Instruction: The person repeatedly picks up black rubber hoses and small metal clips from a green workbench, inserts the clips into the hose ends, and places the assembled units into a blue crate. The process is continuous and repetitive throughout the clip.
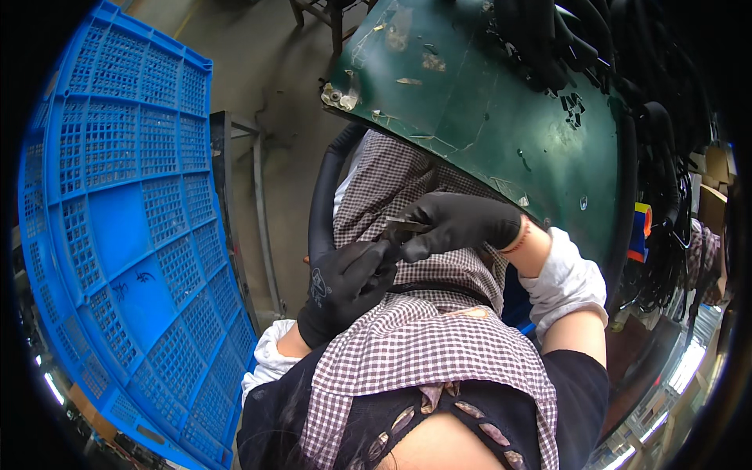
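My left hand (348, 282), in a black glove, is closed around one end of a black tube (319, 204). From there the tube runs up beside my lap and curves toward the table's edge. Close against it, my right hand (462, 223), also gloved in black, pinches a small flat grey blade-like piece (407, 226). The fingertips of both hands meet over my checked apron (423, 345), and the exact contact between piece and tube end is hidden.
A green table (462, 102) with a worn, chipped edge lies ahead to the right. Black tubes (540, 39) are heaped on it, with small black scraps (574, 108) nearby. Tall blue plastic crates (117, 227) stand at my left beside a metal frame (258, 196).
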The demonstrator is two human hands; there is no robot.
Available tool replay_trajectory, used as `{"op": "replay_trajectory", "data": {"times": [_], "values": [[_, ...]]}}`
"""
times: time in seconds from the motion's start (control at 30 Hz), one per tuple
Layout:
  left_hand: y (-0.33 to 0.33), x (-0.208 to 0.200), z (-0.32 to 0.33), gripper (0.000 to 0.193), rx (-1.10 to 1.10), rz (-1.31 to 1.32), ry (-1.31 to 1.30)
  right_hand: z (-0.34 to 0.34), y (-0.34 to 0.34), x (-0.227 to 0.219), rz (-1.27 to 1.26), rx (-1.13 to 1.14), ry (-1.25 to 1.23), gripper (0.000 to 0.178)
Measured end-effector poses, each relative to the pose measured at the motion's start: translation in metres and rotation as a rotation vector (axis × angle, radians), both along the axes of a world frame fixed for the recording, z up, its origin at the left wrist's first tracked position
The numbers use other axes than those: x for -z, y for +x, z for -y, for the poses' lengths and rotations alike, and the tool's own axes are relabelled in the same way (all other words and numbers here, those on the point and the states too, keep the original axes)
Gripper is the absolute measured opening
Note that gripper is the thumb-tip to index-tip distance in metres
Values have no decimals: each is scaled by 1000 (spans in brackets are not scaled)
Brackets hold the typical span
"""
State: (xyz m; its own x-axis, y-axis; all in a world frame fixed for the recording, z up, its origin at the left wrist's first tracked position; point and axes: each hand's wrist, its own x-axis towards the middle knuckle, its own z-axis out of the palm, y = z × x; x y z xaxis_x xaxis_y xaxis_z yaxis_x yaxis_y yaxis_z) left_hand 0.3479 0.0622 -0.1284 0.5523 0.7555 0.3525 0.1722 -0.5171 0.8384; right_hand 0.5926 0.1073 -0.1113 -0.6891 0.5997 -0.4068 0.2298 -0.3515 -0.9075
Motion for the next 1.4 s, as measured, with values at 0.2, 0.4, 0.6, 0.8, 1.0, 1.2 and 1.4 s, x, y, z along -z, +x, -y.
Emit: {"op": "replay_trajectory", "data": {"times": [0.2, 0.4, 0.6, 0.8, 1.0, 1.2, 1.4], "values": [[3, 3, -1, 69, -15, 57, -37, -7, 27, -63, 293, -69, 450, 16], [9, 3, -3, 55, -47, 122, 28, -11, 20, -79, 409, -227, 656, 11], [2, -2, -1, 67, 0, 40, -104, -15, 21, -85, 516, -321, 759, 9], [4, 3, 0, 67, 41, 129, -149, -14, 21, -76, 466, -329, 829, 9], [7, 14, -5, 58, 87, 106, -92, -12, 6, -85, 507, -372, 938, 11], [13, -8, -16, 37, -8, 11, -63, -11, 8, -83, 535, -275, 1044, 9], [-119, 49, -72, 31, -294, -156, 201, 16, 66, -99, 575, 340, 1273, 17]]}}
